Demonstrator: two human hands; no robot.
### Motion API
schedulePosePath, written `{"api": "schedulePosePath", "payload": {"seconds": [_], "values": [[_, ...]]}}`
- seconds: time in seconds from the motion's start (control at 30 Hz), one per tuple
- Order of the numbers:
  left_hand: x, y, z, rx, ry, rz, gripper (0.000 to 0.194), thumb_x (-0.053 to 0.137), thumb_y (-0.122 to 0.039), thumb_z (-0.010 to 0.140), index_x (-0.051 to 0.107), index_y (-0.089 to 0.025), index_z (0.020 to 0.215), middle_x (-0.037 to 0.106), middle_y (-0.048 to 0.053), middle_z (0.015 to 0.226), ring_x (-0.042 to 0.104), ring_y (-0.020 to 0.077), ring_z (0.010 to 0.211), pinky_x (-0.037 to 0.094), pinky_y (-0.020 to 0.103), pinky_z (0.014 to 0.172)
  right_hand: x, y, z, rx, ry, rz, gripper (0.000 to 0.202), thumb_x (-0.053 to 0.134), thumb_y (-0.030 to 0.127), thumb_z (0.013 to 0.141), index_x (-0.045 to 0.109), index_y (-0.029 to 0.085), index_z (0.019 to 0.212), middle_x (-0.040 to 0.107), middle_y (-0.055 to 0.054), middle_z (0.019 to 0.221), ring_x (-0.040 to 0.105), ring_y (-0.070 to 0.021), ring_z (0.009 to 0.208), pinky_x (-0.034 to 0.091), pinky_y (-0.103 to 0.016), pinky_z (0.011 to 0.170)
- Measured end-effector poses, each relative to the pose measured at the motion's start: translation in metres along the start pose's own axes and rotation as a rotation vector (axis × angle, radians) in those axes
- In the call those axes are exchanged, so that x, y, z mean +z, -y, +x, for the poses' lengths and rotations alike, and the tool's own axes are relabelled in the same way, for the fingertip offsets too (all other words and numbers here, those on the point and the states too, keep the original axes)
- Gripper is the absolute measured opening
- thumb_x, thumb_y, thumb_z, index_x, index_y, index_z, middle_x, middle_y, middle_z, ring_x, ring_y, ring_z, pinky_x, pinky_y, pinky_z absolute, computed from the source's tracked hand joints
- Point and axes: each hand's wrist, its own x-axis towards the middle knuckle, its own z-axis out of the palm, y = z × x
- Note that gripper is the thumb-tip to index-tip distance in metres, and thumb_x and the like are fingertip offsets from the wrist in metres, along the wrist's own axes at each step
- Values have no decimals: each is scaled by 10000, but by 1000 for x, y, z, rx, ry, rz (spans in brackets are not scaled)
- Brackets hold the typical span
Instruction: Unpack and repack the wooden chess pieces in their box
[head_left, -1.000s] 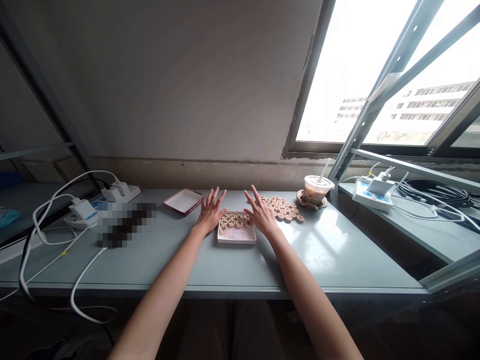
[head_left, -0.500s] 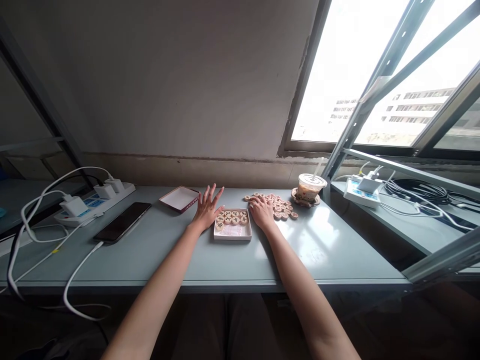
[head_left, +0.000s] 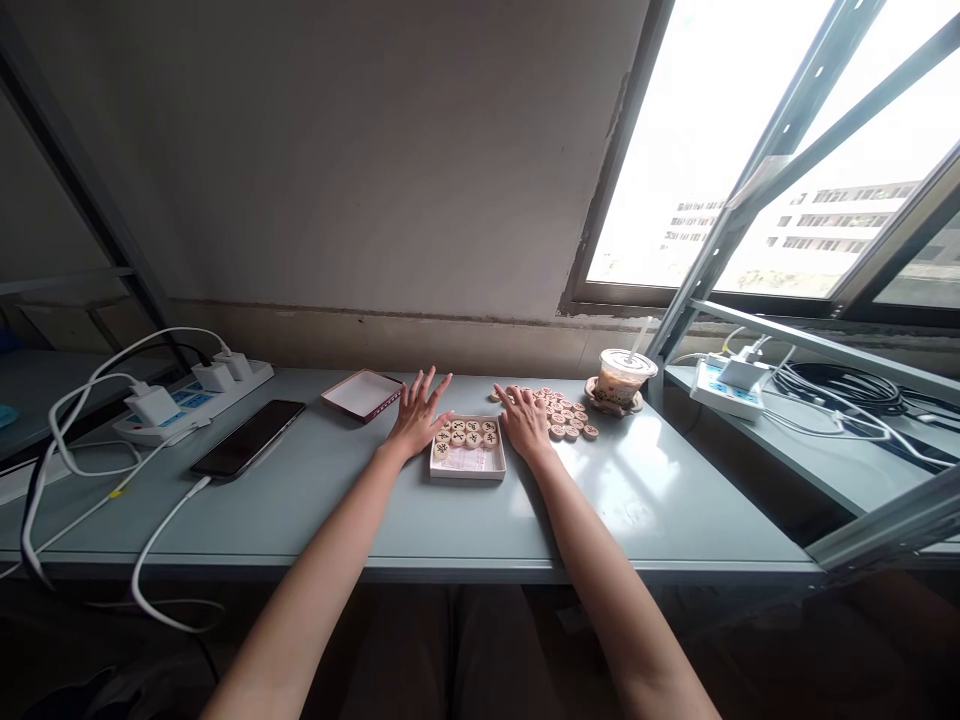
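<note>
A shallow white box [head_left: 468, 475] stands between my hands. Several round wooden Chinese chess pieces [head_left: 473, 438] lie in rows in its far part, and one more piece [head_left: 442, 449] is at its left side; a printed sheet [head_left: 465, 460] shows at the near part. My left hand [head_left: 414, 420] is open, fingers spread, with its thumb at the box's far left corner. Just right of the box, my right hand [head_left: 525, 420] is open with fingers apart, over the left edge of a pile of loose chess pieces [head_left: 568, 413]. Its fingers hide some of those pieces.
The box lid [head_left: 363, 393] lies behind left. A phone [head_left: 249, 438], a power strip [head_left: 184, 405] and white cables are at the left. A drink cup [head_left: 625, 375] with a straw stands on a coaster [head_left: 615, 403] behind the pile, near a metal shelf post [head_left: 705, 245].
The fingers of my right hand have lifted and spread apart. My left hand keeps its place beside the box. The whole view has shifted slightly.
</note>
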Motion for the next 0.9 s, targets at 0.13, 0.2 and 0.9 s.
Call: {"api": "schedulePosePath", "payload": {"seconds": [0.13,0.2,0.9], "values": [[1,0,0,-9,4,5,639,399,-427,915,123,-301,1478,91,79,1553,66,294,1419,107,562,1109,0,1,0,-4,-7,7,579,313,174,898,246,251,1468,430,-79,1362,364,-266,1147,293,-414,940],[2,0,0,-14,8,5,638,399,-424,915,126,-299,1478,93,81,1552,67,295,1419,104,561,1109,0,1,0,-6,-7,14,574,310,166,900,255,244,1466,440,-82,1360,367,-266,1152,280,-418,955],[3,2,-1,-6,1,8,636,390,-428,917,119,-301,1478,94,78,1552,61,291,1420,101,563,1111,1,3,1,34,45,46,502,296,172,905,406,190,1394,441,-75,1404,341,-264,1245,245,-442,997]]}}
